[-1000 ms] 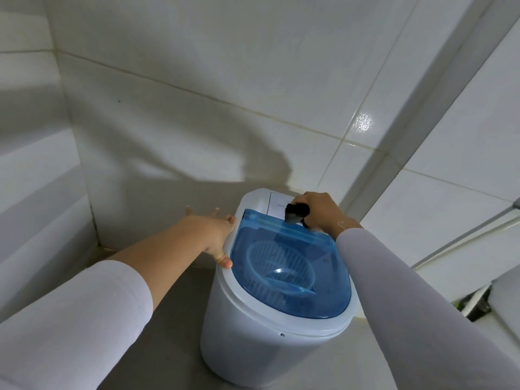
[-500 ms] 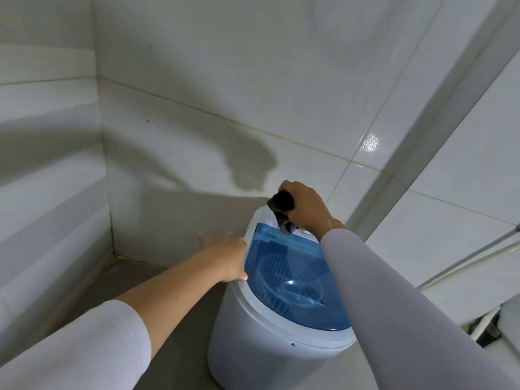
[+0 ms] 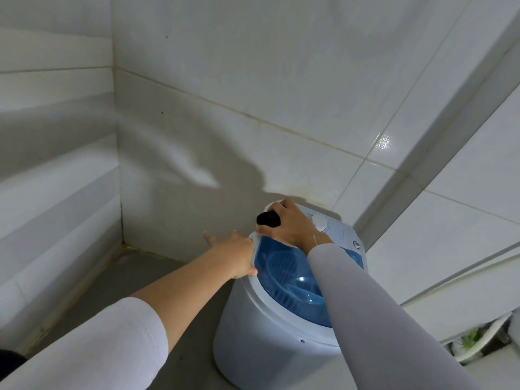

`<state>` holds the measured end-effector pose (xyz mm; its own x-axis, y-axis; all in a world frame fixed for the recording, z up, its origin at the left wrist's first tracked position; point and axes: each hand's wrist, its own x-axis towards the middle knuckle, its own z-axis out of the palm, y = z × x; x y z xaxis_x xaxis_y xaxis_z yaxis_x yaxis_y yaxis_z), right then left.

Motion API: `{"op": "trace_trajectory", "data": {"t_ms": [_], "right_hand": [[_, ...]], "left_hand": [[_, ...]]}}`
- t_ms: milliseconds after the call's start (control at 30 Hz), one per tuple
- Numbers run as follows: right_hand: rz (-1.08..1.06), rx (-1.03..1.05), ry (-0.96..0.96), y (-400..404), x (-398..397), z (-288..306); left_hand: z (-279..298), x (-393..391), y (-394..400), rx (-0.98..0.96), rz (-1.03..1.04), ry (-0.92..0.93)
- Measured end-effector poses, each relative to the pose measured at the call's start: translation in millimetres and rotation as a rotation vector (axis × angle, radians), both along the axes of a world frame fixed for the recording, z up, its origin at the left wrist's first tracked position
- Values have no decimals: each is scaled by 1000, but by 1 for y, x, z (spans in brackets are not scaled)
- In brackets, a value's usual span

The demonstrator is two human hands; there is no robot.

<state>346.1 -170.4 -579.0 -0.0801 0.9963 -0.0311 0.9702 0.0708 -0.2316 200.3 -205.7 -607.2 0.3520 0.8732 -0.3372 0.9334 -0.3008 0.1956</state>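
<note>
A small white round washing machine (image 3: 261,342) with a see-through blue lid (image 3: 292,280) stands on the grey floor near a tiled corner. My left hand (image 3: 236,253) lies against the machine's upper left rim, fingers stretched out along its side and thumb at the rim. My right hand (image 3: 289,225) is at the back of the machine's top, by the white control panel (image 3: 332,226), and grips a small black object (image 3: 268,219). What that black thing is cannot be made out. A ribbed basket shows through the lid.
White tiled walls (image 3: 253,94) close in behind and on the left. Grey floor (image 3: 135,282) lies to the left of the machine. A white pipe (image 3: 461,273) runs along the right wall, and a dark item with some green (image 3: 475,340) sits low at the right.
The view has swung so the machine sits further right and lower. My right hand with the black object has shifted toward the back left of the top. My left hand stays on the left rim.
</note>
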Motion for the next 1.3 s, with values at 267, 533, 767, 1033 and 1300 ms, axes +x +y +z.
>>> {"op": "trace_trajectory", "data": {"t_ms": [267, 533, 767, 1033, 1300], "right_hand": [[12, 36, -28, -11, -4, -24], [-67, -14, 6, -12, -3, -29], [-83, 56, 11, -13, -5, -30], [-155, 56, 64, -19, 7, -25], [-203, 44, -1, -28, 38, -20]], "left_hand": [[5, 2, -4, -27, 4, 47], [9, 5, -4, -37, 0, 108], [6, 4, -3, -33, 4, 114], [8, 3, -4, -29, 4, 110], [4, 2, -1, -19, 11, 111]]}}
